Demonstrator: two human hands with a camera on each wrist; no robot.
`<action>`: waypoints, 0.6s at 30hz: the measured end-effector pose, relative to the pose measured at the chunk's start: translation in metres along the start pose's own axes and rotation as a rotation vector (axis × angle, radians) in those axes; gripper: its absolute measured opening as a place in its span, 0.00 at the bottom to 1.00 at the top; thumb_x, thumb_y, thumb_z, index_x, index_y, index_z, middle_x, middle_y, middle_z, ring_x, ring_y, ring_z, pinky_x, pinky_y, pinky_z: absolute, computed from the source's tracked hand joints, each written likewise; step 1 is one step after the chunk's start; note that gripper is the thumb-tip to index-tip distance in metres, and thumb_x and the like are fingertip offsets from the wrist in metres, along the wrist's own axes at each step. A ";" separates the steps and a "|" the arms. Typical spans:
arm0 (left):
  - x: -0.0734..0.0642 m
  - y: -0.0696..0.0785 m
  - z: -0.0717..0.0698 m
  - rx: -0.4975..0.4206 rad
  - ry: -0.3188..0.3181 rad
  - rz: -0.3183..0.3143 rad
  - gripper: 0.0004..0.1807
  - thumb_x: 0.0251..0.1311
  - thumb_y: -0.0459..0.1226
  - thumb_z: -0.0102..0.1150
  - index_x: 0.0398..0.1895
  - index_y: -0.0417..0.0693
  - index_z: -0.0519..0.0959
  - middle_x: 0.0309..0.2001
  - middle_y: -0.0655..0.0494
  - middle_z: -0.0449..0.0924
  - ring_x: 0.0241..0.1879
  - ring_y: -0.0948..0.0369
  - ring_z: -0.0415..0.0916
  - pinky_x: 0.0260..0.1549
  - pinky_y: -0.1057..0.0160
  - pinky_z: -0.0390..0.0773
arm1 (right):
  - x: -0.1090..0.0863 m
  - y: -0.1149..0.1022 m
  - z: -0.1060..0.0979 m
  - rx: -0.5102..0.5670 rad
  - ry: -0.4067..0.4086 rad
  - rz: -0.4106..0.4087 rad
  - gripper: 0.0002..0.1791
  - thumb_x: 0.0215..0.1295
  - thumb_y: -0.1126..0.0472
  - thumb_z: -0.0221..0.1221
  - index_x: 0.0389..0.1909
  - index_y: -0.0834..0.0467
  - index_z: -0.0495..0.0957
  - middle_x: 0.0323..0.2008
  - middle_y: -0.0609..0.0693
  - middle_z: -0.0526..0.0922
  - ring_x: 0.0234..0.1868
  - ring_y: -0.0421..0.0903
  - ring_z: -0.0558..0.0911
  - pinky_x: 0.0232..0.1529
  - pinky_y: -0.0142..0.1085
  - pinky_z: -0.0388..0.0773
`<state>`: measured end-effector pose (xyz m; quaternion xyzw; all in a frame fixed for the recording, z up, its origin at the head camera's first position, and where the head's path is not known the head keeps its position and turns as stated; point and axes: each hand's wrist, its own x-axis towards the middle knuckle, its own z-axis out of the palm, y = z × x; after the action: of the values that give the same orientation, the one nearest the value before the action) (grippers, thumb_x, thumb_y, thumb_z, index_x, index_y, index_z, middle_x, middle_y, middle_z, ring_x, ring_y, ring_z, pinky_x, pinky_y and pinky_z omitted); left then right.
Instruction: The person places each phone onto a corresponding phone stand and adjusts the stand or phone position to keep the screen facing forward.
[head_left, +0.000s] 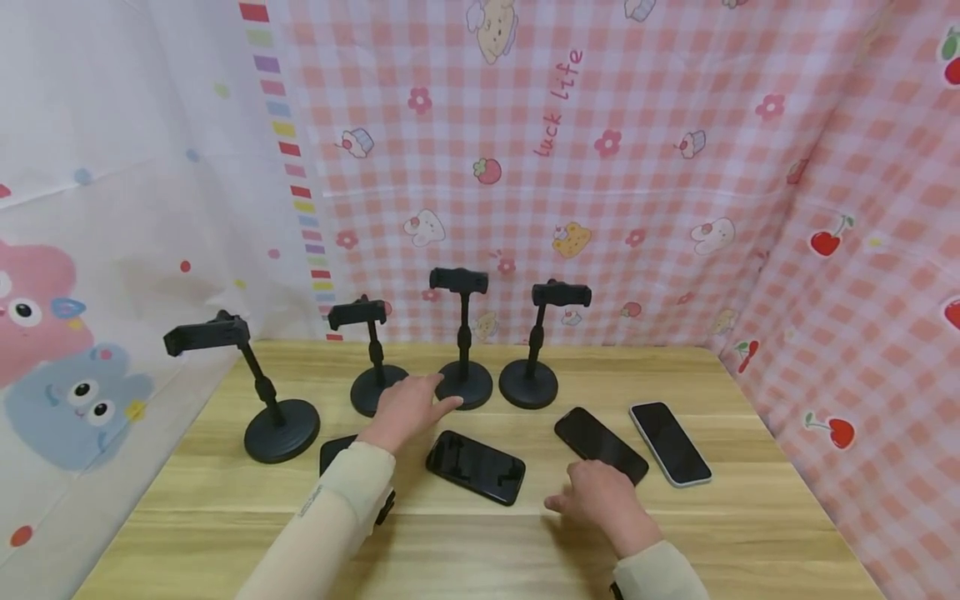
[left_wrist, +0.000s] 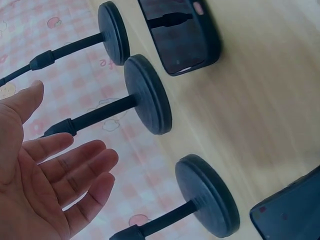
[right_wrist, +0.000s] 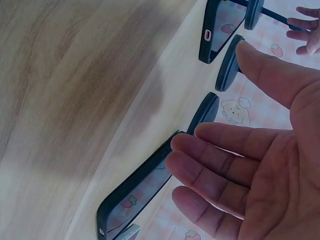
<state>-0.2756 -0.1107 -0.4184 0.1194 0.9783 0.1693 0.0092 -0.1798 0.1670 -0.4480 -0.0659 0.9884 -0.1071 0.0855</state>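
Probably slick and fragile (held best by its long edges), the centre phone point(head_left: 476, 467) lay before the third stand point(head_left: 464, 335) from left, left hand point(head_left: 408, 408) leftward, right hand point(head_left: 600, 502) front-right, both loosely spread.

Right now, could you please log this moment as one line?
left hand: empty, near stands | right hand: empty, near phone | stands: four, empty | phones: four, on table

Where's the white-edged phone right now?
In the head view, the white-edged phone lies toward the right side of the wooden table, just right of the black phone beside the right hand.
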 end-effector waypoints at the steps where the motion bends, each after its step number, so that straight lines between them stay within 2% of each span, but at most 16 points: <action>1: 0.002 0.000 -0.001 -0.002 0.000 0.000 0.36 0.65 0.59 0.57 0.68 0.45 0.72 0.57 0.45 0.80 0.55 0.45 0.77 0.51 0.43 0.76 | 0.000 -0.001 0.000 0.001 -0.008 0.004 0.25 0.54 0.43 0.70 0.34 0.62 0.80 0.33 0.56 0.82 0.36 0.54 0.81 0.40 0.52 0.78; 7: 0.011 0.003 -0.011 -0.009 0.021 0.008 0.36 0.67 0.60 0.53 0.69 0.46 0.70 0.60 0.44 0.77 0.55 0.46 0.77 0.51 0.43 0.76 | -0.002 0.000 0.003 0.002 -0.003 -0.011 0.24 0.54 0.42 0.70 0.29 0.60 0.79 0.29 0.54 0.80 0.33 0.52 0.80 0.39 0.51 0.78; 13: 0.019 0.008 -0.026 -0.029 0.065 0.012 0.38 0.69 0.58 0.53 0.72 0.43 0.65 0.64 0.41 0.73 0.58 0.45 0.76 0.49 0.43 0.77 | -0.004 0.002 0.006 -0.004 0.014 -0.028 0.24 0.53 0.42 0.71 0.25 0.59 0.77 0.26 0.52 0.78 0.30 0.51 0.78 0.36 0.50 0.78; 18: 0.027 0.013 -0.038 -0.050 0.131 0.026 0.38 0.68 0.58 0.54 0.71 0.41 0.66 0.60 0.40 0.76 0.51 0.45 0.79 0.44 0.45 0.79 | -0.005 0.003 0.007 -0.008 0.004 -0.030 0.23 0.53 0.43 0.71 0.24 0.59 0.76 0.25 0.51 0.77 0.29 0.49 0.77 0.35 0.49 0.77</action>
<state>-0.3015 -0.1052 -0.3781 0.1206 0.9706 0.2011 -0.0542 -0.1743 0.1690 -0.4547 -0.0808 0.9878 -0.1047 0.0817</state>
